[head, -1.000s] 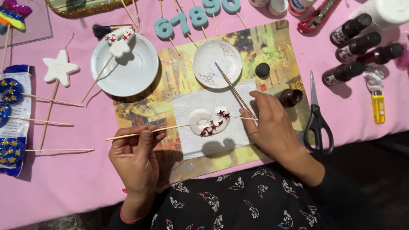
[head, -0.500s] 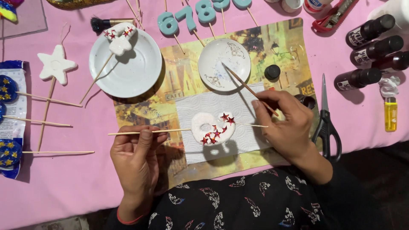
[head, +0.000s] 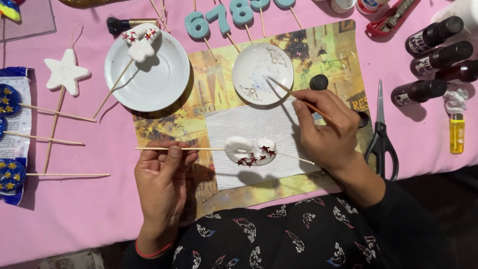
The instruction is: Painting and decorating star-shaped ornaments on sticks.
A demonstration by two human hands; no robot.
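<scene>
Scissors [head: 381, 137] lie right of the mat, dark bottles [head: 433, 47] above, a white star [head: 65, 74] far left.

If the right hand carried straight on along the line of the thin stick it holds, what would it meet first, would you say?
The right hand holds a thin stick pointing up-left, its tip already over the small white saucer. The saucer would probably come first, though height above it is unclear.
</scene>
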